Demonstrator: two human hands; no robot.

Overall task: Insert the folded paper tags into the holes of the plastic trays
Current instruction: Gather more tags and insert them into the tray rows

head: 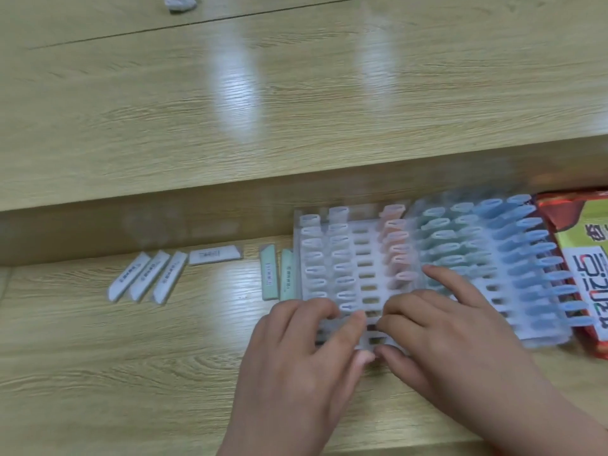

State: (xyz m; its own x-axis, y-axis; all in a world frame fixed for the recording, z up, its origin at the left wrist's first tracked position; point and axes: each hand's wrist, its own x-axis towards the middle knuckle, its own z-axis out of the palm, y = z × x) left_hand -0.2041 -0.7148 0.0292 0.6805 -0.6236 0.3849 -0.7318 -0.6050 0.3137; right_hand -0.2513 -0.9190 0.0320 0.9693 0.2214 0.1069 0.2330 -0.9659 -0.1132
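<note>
The picture is motion-blurred. A white plastic tray [362,245] lies on the lower wooden desk, with white folded tags [340,258] standing in its two left columns, an empty column of holes in the middle and pink tags [399,251] to the right. A second tray [492,289] beside it holds green and blue tags [526,258]. My left hand [306,350] and my right hand [441,334] pinch the near edge of the first tray, thumbs at the front and fingers on top. My right index finger reaches out to the pink and green tags.
Three loose white tags [144,278] lie to the left, another [215,255] lies flat behind them, and two green tags [274,276] sit against the tray's left side. A red and yellow packet [589,258] lies at the right. A raised wooden ledge [230,205] runs behind.
</note>
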